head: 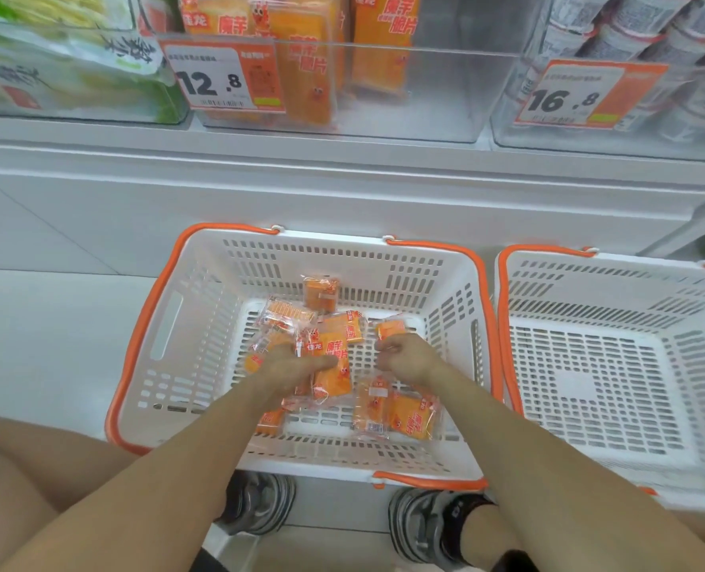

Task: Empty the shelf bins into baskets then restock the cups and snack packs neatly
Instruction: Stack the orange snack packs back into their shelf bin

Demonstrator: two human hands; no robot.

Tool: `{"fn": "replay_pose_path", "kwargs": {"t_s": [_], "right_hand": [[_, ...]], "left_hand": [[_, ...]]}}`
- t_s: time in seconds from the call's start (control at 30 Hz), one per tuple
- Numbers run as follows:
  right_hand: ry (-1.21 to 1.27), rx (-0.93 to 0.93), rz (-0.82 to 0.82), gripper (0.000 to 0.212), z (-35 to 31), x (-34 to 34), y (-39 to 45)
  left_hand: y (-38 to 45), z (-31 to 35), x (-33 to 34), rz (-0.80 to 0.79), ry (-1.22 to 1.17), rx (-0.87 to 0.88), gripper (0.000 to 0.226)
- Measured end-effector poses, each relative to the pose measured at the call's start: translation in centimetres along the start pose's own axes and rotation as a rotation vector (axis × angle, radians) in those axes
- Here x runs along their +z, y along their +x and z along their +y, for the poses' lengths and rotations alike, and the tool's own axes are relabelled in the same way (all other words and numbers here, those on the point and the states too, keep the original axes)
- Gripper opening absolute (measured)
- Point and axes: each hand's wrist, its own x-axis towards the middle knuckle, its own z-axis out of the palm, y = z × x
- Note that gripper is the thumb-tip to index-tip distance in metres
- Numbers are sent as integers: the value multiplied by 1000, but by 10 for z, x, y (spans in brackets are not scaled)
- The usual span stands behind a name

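Observation:
A white basket with orange handles (202, 282) stands on the floor and holds several orange snack packs (410, 414). My left hand (289, 367) reaches into it and grips an orange pack (334, 365), with more packs bunched under the fingers. My right hand (404, 359) is curled beside it, and a small orange pack (390, 329) shows at its fingertips. Above, a clear shelf bin (384, 117) keeps a few upright orange packs (379, 43). Another clear bin (615, 134) to the right holds several cups (640, 31).
A second white basket (590, 324) stands to the right with nothing in it. A bin of green-and-white packs (53, 68) is at the upper left. Price tags (218, 76) hang on the bin fronts. My knee is at the lower left, my shoes under the basket.

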Motion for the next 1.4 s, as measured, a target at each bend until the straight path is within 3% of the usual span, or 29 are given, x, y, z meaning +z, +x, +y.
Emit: {"fn": "replay_pose_path", "kwargs": {"t_s": [0.07, 0.2, 0.33, 0.47, 0.57, 0.7, 0.77, 0.8, 0.93, 1.0, 1.13, 1.2, 1.27, 1.4], "right_hand": [[-313, 24, 21, 51, 22, 11, 3], [-490, 63, -70, 78, 42, 36, 16], [-648, 114, -73, 64, 32, 46, 22], [-343, 110, -50, 30, 3, 39, 14], [-106, 42, 69, 15, -26, 21, 11], [113, -127, 162, 36, -66, 5, -8], [161, -215, 138, 40, -81, 5, -23], [214, -243, 122, 40, -87, 5, -29], [467, -258, -23, 25, -99, -7, -44], [498, -298, -81, 27, -100, -16, -47], [477, -365, -67, 55, -110, -28, -55], [475, -369, -79, 69, -119, -37, -59], [478, -409, -114, 66, -128, -50, -65], [551, -543, -325, 69, -148, -85, -86]], "left_hand": [[3, -10, 0, -4, 41, -22, 107], [5, -23, -1, 8, 60, -50, 98], [7, -30, -6, -3, 59, -80, 94], [12, -31, -15, 15, 6, -119, 94], [9, -21, -18, 75, -49, -67, 102], [-3, 4, -19, 183, -125, 69, 71], [-5, 12, -19, 182, -148, 148, 92], [-4, 15, -20, 174, -149, 193, 96], [-33, 41, -17, 152, -243, 316, 70], [-41, 50, -16, 89, -256, 351, 68], [-58, 72, -20, -85, -350, 410, 45], [-68, 88, -28, -104, -293, 454, 47], [-79, 111, -40, -93, -195, 474, 55], [-103, 164, -61, -178, 6, 540, 71]]}}
